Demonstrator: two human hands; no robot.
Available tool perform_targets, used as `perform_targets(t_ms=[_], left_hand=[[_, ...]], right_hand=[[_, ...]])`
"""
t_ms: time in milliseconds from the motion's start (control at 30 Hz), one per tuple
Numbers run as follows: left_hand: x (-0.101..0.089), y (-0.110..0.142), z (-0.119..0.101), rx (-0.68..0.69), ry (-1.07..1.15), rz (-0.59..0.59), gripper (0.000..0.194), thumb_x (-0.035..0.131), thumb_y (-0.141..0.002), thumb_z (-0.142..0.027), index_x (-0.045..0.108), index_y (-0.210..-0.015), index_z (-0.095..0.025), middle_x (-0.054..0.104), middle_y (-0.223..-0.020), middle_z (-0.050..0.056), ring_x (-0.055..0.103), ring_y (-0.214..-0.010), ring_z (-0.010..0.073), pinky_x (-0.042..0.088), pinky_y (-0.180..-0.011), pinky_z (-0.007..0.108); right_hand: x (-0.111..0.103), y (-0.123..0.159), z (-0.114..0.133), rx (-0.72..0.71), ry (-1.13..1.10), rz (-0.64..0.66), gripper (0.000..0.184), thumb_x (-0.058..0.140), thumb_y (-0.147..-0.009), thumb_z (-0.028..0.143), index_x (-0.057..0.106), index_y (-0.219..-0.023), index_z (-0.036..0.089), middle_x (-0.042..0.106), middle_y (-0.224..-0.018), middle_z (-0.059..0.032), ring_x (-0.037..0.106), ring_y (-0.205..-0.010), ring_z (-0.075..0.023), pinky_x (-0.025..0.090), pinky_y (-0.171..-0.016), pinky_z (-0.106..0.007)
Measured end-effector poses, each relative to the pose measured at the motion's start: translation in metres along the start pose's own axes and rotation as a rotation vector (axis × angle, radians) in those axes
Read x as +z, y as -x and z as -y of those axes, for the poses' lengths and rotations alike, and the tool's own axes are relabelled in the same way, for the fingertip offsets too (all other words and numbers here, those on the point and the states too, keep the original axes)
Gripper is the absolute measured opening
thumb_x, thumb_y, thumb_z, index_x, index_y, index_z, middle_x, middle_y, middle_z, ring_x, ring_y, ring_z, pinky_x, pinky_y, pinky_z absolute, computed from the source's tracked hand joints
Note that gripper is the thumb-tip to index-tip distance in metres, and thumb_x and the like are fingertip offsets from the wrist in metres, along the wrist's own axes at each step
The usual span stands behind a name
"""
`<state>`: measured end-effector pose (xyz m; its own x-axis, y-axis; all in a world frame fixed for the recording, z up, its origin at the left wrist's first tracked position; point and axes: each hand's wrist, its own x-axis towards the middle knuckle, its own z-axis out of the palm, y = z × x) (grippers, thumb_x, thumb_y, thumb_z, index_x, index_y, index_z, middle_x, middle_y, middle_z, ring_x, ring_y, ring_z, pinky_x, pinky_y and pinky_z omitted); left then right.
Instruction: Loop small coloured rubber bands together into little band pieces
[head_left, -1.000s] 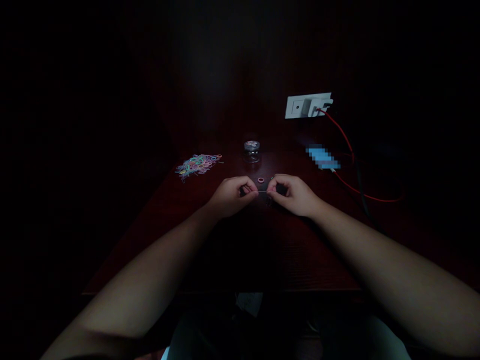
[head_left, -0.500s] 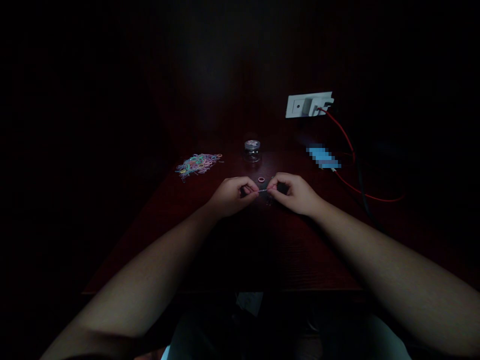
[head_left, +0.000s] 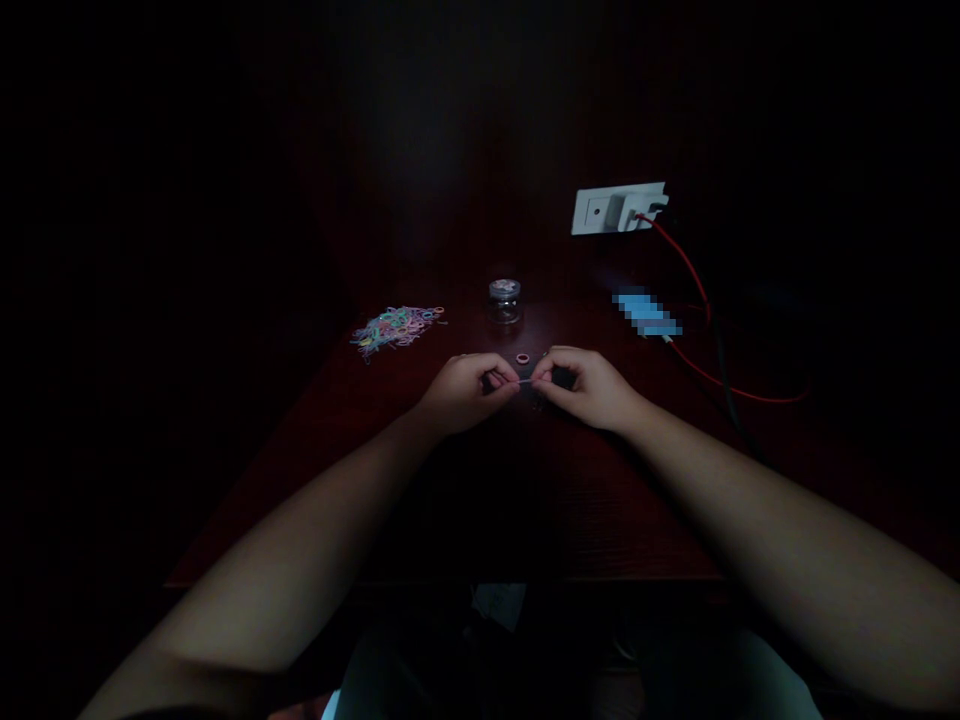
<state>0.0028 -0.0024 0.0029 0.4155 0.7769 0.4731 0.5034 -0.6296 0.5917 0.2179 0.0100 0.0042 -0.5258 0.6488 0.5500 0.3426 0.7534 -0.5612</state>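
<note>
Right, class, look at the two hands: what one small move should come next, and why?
Probably ease the left hand and right hand slightly toward each other, both pinches closed. The thin pale strand looks straight across the short gap between their fingertips, so it may be taut. The small pink ring lies just beyond, apparently untouched.

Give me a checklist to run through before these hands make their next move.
1. Left hand pinches one end of the thin strand: ok.
2. Right hand pinches the other end: ok.
3. Strand undamaged: cannot tell, too small and dim.
4. Pink ring lies apart from the fingers, just beyond them: ok.
5. Pile of coloured bands is away from both hands: ok.
6. Lighting bright enough for fine detail: not ok.
</note>
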Motion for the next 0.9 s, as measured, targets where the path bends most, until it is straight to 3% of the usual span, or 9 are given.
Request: perform_targets(t_ms=[900], left_hand=[[0.0005,-0.0002,-0.0026,-0.009,-0.009,0.028,0.008,0.066,-0.08,-0.024,0.069,-0.082,-0.017,0.068,-0.074,0.001,0.058,-0.062,0.0095,0.047,-0.058,0.02]], right_hand=[[0.0001,-0.0005,0.0032,0.019,0.007,0.008,0.005,0.061,-0.08,0.02,0.064,-0.078,0.017,0.063,-0.075,-0.0027,0.058,-0.071,-0.0146,0.045,-0.068,-0.028]])
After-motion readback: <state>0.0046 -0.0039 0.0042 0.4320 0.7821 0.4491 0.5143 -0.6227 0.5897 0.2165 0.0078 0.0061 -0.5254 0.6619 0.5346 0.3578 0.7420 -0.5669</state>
